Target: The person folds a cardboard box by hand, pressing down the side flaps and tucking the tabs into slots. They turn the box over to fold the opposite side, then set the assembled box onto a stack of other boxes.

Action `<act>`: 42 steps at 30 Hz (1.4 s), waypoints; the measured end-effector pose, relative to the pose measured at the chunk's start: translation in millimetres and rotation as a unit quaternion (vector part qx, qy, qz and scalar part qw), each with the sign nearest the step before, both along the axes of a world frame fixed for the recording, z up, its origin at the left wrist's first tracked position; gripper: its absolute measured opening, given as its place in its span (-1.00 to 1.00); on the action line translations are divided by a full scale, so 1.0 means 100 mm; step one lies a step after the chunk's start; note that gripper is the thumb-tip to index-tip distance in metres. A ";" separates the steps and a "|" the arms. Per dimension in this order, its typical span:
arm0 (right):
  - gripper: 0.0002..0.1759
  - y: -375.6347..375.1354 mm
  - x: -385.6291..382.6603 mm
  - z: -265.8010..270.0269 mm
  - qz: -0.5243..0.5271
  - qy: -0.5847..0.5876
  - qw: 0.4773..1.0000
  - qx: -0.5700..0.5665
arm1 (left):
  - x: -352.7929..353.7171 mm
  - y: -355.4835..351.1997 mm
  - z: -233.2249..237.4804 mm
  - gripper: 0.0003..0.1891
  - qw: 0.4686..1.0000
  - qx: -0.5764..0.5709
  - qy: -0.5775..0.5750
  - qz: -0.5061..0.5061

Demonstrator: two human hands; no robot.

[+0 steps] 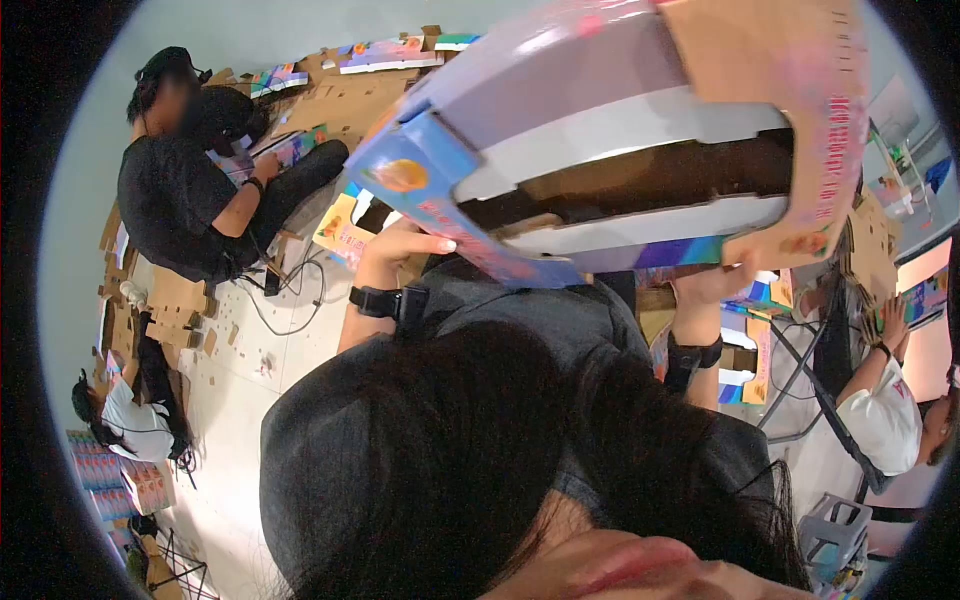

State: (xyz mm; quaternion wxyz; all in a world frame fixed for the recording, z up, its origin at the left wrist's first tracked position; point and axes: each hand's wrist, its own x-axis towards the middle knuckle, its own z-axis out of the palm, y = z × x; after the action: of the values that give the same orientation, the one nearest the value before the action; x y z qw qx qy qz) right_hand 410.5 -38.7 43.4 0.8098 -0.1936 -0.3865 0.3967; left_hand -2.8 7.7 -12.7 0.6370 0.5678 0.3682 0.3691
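A large printed cardboard box [820, 150] with a long oval cut-out is held up before me, tilted. Brown cardboard and white edges show inside the opening. My left hand [405, 245] grips the box's lower left edge, thumb on the printed face and other fingers partly hidden. At the lower right edge my right hand [715, 285] holds the same box from beneath, its fingers mostly behind the cardboard. Dark bands with devices are on both wrists.
A seated co-worker [180, 190] handles printed card at the left. Another person [890, 400] works at the right. Brown cardboard sheets [340, 105] lie behind. A folding metal stand [800, 380] and a grey stool [835, 530] are at the right; cables cross the floor [235, 400].
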 end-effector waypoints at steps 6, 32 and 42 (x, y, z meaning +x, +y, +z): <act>-0.16 0.20 0.42 0.34 -0.157 0.032 0.987 -0.017 | 0.06 0.03 -0.10 -0.02 0.972 0.059 -0.214 -0.070; -0.50 0.04 0.44 0.39 -0.332 -0.174 0.927 -0.019 | 0.90 -0.20 0.23 0.23 0.981 0.178 0.047 -0.063; -0.62 -0.06 -0.28 0.12 -0.198 -0.791 0.505 0.284 | 0.88 -0.09 -0.03 0.08 0.995 0.092 -0.026 -0.021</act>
State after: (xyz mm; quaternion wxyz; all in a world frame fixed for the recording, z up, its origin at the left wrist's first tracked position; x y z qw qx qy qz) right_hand 382.3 -44.3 55.6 0.2369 -0.2578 -0.9098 -0.2227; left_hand 85.6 -1.0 -15.7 0.5993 0.6214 0.3042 0.4028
